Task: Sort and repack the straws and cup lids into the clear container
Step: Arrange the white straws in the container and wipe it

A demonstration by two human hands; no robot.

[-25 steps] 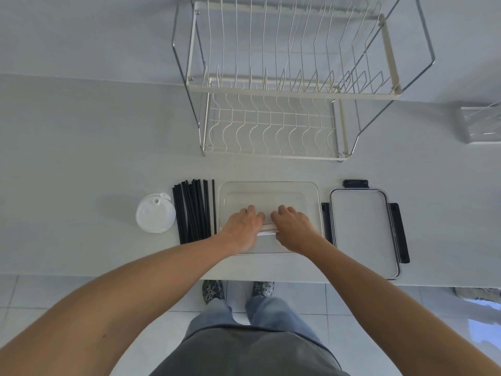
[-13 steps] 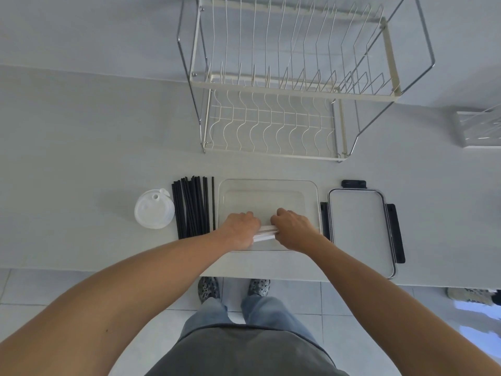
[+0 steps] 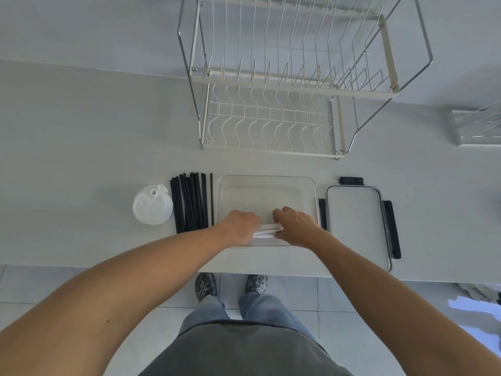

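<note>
left hand [image 3: 240, 226] | right hand [image 3: 294, 226] | both palm-down, gripping white straws [image 3: 267, 230] over clear container [image 3: 267, 183]

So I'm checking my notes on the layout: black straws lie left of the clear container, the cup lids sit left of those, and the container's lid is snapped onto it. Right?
One point is wrong. The container's lid is off, lying flat on the counter to the right of the clear container, as the head view shows. The black straws do lie left of it, the cup lids left of those.
</note>
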